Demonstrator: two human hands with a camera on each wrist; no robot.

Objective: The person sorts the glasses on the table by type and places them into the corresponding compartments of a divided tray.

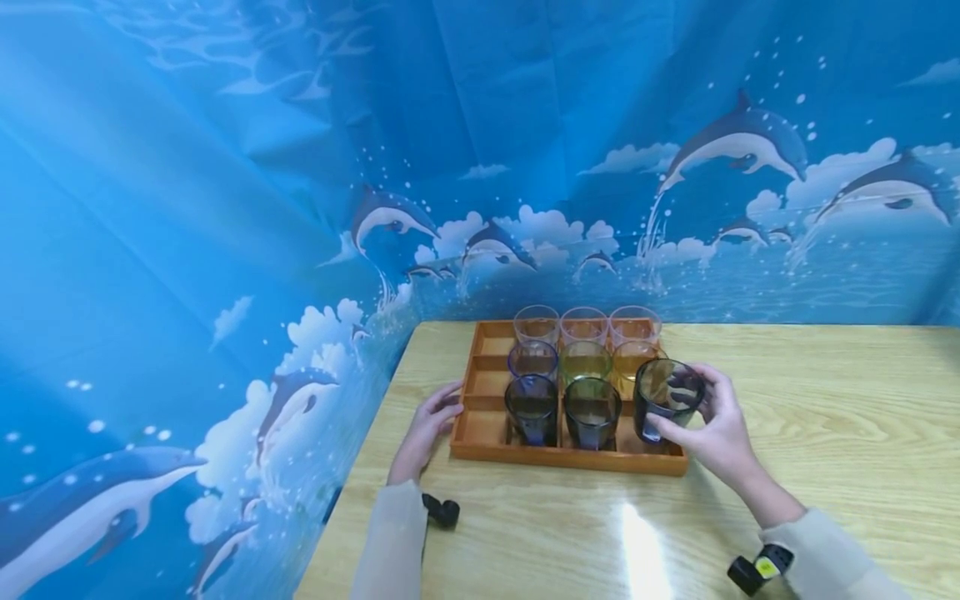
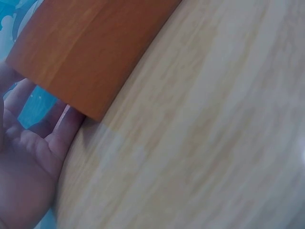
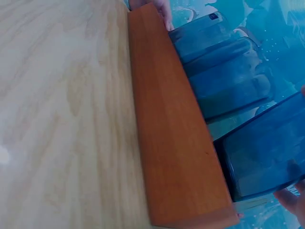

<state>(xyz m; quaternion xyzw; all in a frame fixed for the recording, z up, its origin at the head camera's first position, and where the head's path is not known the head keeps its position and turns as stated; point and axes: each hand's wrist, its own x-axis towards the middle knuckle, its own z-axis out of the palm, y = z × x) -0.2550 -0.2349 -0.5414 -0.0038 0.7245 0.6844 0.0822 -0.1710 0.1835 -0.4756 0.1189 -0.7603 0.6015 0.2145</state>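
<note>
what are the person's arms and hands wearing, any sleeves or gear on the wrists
Both hands are bare: left hand, right hand. Each arm has a loose, pale beige long sleeve: left sleeve, right sleeve. A small black device sits at the left wrist; the right wrist device is black with a yellow marking.

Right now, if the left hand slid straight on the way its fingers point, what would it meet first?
The left hand already has its fingertips at the left wall of the wooden tray, so it would press into that wall first; the exact contact is hard to judge.
</note>
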